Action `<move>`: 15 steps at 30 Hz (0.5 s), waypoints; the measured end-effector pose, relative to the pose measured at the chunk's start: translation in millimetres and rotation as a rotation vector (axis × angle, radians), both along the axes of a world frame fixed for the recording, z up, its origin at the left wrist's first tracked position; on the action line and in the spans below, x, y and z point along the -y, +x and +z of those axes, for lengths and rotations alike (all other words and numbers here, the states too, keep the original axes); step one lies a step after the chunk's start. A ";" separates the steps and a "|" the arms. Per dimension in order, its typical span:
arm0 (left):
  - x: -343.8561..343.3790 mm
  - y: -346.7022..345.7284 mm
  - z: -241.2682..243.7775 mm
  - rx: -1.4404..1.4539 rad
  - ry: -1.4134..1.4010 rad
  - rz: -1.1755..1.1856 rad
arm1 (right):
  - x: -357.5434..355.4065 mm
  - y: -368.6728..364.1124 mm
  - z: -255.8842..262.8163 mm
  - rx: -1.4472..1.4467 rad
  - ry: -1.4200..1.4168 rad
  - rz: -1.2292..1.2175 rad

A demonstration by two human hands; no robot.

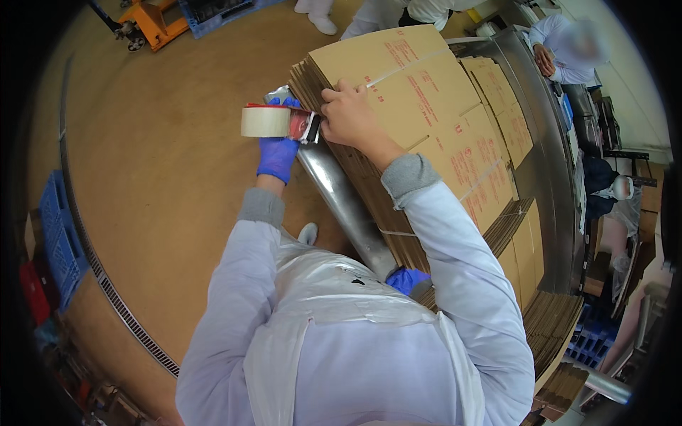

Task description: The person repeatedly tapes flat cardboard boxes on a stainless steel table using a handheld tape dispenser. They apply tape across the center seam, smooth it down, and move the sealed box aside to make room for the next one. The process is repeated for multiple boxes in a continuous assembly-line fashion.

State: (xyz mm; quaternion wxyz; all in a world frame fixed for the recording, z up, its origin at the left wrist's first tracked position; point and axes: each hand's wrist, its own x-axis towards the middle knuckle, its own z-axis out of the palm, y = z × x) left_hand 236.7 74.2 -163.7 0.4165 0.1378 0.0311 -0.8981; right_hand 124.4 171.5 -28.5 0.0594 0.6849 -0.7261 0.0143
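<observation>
My left hand (279, 154), in a blue disposable glove, holds a packing tape dispenser (303, 125) carrying a wide roll of pale tape (265, 122). The dispenser is beside the near-left corner of a strapped stack of flat cardboard boxes (426, 101). My bare right hand (346, 114) rests on the top box at its left edge, close to the dispenser, with fingers bent; whether they pinch the cardboard or the strap cannot be told. White strapping runs around the stack. A blue glove (407, 280) lies by the lower end of the stack, near my apron.
The boxes lie on a stainless steel table (559, 175) with a rounded metal edge (341, 202). More flat boxes (551, 325) are at the lower right. A person (565, 48) leans at the table's far side. An orange pallet jack (154, 24) and blue pallets (61, 239) stand on the floor.
</observation>
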 end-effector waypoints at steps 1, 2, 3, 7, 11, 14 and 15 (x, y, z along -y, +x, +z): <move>-3.6 5.1 12.9 0.080 0.026 0.034 | -0.5 -0.2 0.3 0.021 0.007 -0.017; 14.3 -1.8 -21.5 -0.163 -0.017 0.019 | 0.4 -0.6 0.9 0.043 0.013 -0.034; 19.2 -7.8 -18.1 -0.127 -0.066 0.028 | 1.4 1.7 2.3 0.031 0.003 -0.033; -2.7 -12.7 -3.9 -0.005 -0.037 0.016 | 2.0 -0.7 -0.1 0.037 0.036 -0.064; 0.9 22.6 -25.4 0.016 -0.097 -0.099 | 3.6 0.7 4.9 0.071 0.022 -0.088; 19.5 -10.6 -17.8 0.017 -0.214 0.085 | 10.2 4.1 2.3 0.044 -0.015 -0.050; 1.7 -15.7 -9.2 -0.092 -0.261 0.020 | 7.7 1.6 -1.6 0.041 -0.013 -0.053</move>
